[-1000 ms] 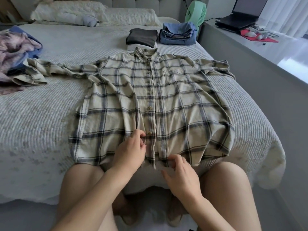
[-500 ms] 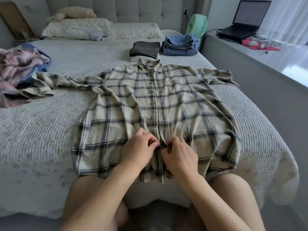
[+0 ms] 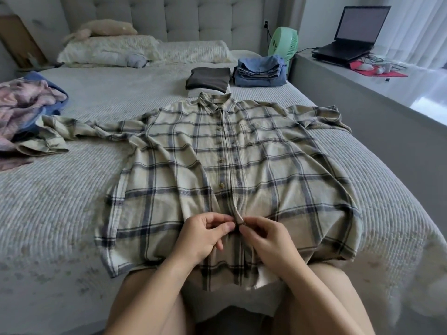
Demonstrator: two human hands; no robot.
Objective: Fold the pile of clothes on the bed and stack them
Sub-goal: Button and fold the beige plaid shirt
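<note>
A beige plaid shirt (image 3: 278, 170) lies front up and spread flat on the bed (image 3: 60, 201), its collar far from me and its sleeves out to both sides. My left hand (image 3: 203, 235) and my right hand (image 3: 268, 240) meet at the button placket near the hem, each pinching an edge of the shirt front. An unfolded pile of pink and blue clothes (image 3: 21, 110) lies at the bed's left edge. Far behind the collar sit two folded stacks: a dark one (image 3: 209, 78) and a blue denim one (image 3: 260, 71).
Pillows (image 3: 108, 49) and a soft toy lie by the headboard. A green fan (image 3: 283, 45) stands at the bed's far right corner. On the ledge to the right are a laptop (image 3: 353, 37) and small items on a red mat. My bare knees are at the bed's near edge.
My right hand rose from the hem to the placket and met the left hand; both now pinch the shirt's front edges. The camera tilted up, showing more of the headboard.
</note>
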